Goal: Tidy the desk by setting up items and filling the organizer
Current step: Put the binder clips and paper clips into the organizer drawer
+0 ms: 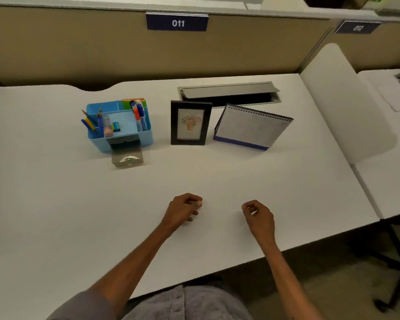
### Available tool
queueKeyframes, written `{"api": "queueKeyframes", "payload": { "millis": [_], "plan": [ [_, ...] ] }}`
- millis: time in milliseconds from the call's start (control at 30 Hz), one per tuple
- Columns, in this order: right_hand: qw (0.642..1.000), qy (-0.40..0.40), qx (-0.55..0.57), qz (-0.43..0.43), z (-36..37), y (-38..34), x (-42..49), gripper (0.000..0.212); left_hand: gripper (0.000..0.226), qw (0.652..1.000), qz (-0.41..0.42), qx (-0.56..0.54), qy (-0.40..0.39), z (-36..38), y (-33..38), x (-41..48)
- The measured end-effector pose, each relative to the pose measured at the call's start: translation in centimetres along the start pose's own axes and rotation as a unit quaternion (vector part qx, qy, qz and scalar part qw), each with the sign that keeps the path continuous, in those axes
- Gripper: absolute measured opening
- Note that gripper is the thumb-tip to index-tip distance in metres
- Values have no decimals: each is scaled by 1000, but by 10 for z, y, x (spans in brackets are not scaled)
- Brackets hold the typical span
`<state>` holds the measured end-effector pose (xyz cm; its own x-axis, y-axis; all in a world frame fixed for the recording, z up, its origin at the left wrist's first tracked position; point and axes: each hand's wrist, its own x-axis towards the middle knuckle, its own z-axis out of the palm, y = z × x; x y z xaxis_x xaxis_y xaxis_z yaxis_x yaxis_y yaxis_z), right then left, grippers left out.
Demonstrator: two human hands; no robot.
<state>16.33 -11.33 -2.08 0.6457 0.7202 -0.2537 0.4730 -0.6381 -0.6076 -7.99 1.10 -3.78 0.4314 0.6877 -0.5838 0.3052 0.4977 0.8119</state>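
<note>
At the near edge of a white desk (pixel 56 204) in cubicle 011, a person's left hand (pixel 185 210) and right hand (pixel 259 214) rest a little apart, both with fingers loosely curled and holding nothing that can be seen. Well beyond them, toward the far left, stands the blue organizer (pixel 146 135), already filled: pencils (pixel 88 121) lean in its left compartment, markers (pixel 140 116) stand at the right, and an eraser (pixel 108 131) and a small teal sharpener (pixel 116 126) lie in the middle tray. Its clear drawer (pixel 127 155) is pulled out toward the person, with something shiny inside that is too blurred to identify. Just right of the organizer a black picture frame (pixel 191 122) stands upright, and beside that a spiral desk calendar (pixel 252 127) is propped open. Behind both, a cable hatch (pixel 229 91) in the desk has its lid raised. A tan partition (pixel 79 47) closes off the far side.
</note>
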Motion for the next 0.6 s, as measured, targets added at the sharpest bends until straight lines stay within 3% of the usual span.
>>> {"api": "queueKeyframes", "payload": {
  "millis": [300, 600],
  "plan": [
    [994, -22, -96, -47, -21, 54, -22, 1, 18, 978, 84, 176, -69, 82, -11, -3],
    [947, -98, -216, -217, -34, 69, -7, 19, 21, 969, 92, 221, -66, 119, -19, -1]
  ]
}}
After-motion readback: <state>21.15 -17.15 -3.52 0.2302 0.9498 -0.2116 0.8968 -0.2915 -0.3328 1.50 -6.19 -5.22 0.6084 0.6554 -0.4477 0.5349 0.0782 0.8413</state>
